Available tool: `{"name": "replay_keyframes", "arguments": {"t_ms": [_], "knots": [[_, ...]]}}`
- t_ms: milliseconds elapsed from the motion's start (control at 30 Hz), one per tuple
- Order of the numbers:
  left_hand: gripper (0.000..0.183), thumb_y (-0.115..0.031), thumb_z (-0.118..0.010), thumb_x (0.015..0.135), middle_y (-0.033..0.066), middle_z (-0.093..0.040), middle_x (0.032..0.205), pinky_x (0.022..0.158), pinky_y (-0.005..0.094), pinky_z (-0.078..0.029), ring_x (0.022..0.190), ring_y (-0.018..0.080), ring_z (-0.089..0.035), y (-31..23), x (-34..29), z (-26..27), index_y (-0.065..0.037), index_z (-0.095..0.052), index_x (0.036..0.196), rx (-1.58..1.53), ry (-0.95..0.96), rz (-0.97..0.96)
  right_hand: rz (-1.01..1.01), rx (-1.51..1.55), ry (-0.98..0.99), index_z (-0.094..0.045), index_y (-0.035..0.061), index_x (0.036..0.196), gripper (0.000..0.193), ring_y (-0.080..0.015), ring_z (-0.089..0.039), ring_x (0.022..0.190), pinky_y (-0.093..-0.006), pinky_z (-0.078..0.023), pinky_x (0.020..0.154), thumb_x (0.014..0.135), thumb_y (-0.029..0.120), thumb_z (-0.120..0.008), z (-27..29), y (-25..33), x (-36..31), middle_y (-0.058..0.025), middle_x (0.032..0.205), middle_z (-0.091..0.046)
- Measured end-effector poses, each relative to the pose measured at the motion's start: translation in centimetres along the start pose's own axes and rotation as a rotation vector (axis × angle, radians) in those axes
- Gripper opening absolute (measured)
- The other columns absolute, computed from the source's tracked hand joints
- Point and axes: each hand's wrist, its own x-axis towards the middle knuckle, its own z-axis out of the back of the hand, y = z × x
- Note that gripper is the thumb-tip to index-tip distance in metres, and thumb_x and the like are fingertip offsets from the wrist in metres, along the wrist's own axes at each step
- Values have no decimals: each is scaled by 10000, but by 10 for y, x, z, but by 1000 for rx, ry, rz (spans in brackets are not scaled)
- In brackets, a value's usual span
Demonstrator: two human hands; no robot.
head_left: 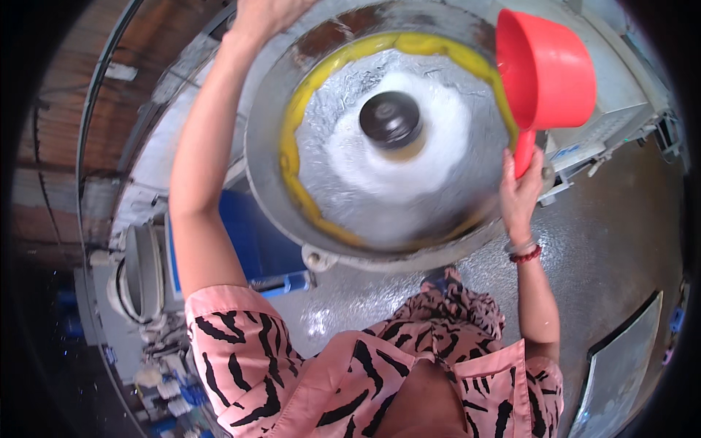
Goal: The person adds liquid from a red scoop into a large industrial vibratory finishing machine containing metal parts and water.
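Observation:
In my right hand is the handle of a red plastic dipper, its cup tilted toward the bowl. The hand is closed round the handle, beside the right rim of a large round metal bowl. Inside, a wavy yellow ring lines the wall. White foam or powder, blurred, surrounds a dark round hub in the middle, with silvery, wet-looking material farther out. My left hand reaches past the bowl's upper left rim; its fingers are mostly cut off by the frame's top edge.
A pale metal cabinet stands at the right beyond the bowl. Left of and below the bowl is a blue-topped surface. A grey round tub sits farther left. A flat panel leans at lower right above the shiny floor.

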Motion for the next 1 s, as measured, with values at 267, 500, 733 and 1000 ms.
{"name": "replay_keyframes", "arguments": {"t_ms": [267, 500, 733, 1000], "knots": [[478, -412, -573, 755, 172, -544, 1052, 893, 405, -336, 1028, 299, -484, 57, -215, -155, -48, -561, 1064, -385, -381, 345, 123, -11, -16, -442, 15, 976, 304, -345, -551, 708, -386, -411, 623, 777, 189, -591, -10, -2, -6, -184, 791, -556], [877, -557, -475, 754, 286, -290, 1245, 965, 454, -248, 1168, 412, -250, 15, -288, -234, 61, -167, 1295, -809, -130, 1183, 170, -18, 5, -444, 0, 979, 332, -315, -545, 722, -372, -410, 663, 773, 206, -604, -8, -6, -6, -179, 818, -553], [852, -449, -614, 700, 269, -297, 1271, 983, 435, -229, 1208, 406, -220, 11, -289, -237, -50, -189, 1322, -988, -233, 1324, 123, 73, 230, -484, 5, 864, 236, -86, -414, 492, -251, -352, 447, 789, 209, -577, 18, -5, 32, -8, 581, -464], [830, -391, -685, 639, 260, -403, 1187, 943, 429, -305, 1131, 390, -351, 22, -290, -261, -40, -284, 1275, -982, -333, 1386, 151, 7, 410, -538, -20, 948, 308, -115, -490, 616, -257, -399, 570, 740, 196, -608, 14, -49, 104, -50, 695, -549]]}}
